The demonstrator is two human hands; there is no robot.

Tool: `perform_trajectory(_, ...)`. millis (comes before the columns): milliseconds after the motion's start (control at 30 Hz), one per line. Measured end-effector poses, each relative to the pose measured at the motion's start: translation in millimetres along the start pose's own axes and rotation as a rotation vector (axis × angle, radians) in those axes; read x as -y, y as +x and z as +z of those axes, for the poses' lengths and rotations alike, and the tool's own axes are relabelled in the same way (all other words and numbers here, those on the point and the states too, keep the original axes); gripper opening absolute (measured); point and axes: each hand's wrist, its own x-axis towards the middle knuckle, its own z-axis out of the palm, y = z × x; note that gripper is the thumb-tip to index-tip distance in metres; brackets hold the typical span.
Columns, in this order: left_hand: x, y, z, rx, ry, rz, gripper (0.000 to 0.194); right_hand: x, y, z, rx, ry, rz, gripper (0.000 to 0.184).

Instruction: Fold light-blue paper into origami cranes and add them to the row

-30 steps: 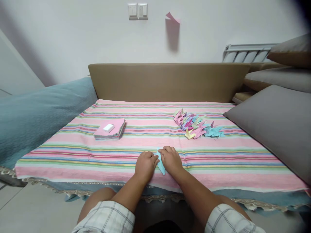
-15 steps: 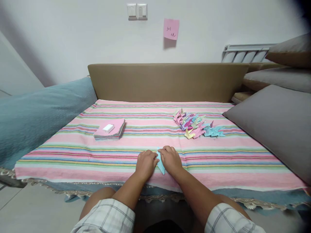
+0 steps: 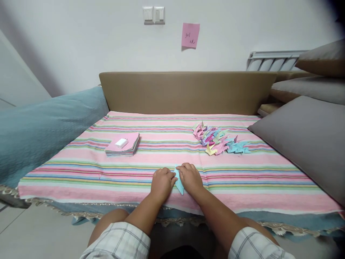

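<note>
A small light blue folded paper [image 3: 179,183] lies on the striped cloth [image 3: 242,183] near its front edge. My left hand [image 3: 161,182] presses on its left side with curled fingers. My right hand [image 3: 190,177] holds its right side, fingers closed over the top corner. Most of the paper is hidden between the two hands. A pile of several folded paper shapes [image 3: 219,139] in pink, blue and yellow lies further back on the right. A stack of square paper sheets [image 3: 123,145] with a small white object on top sits back left.
A teal blanket [image 3: 40,126] rises on the left. Grey cushions [image 3: 307,140] line the right side. A brown padded board [image 3: 185,91] closes the back. A pink note [image 3: 190,35] and wall switches [image 3: 153,15] are on the wall.
The pink note on the wall was curled up and blurred a second ago and now hangs flat. My hands have stayed on the blue paper with almost no movement.
</note>
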Motion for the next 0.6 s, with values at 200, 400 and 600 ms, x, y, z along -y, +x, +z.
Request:
perform_trajectory(200,2,-1,3.1,-0.06,0.078,0.096,0.017,-2,0,1,-0.013,0.027,-0.003,0.026)
perform_trajectory(400,5,-1,8.4,-0.143,0.046,0.164,0.012,-3,1,2,-0.002,0.077,-0.007,0.025)
perform_trajectory(600,5,0,8.4,-0.172,0.045,0.234,0.011,-11,1,-8,0.022,0.217,0.001,0.025)
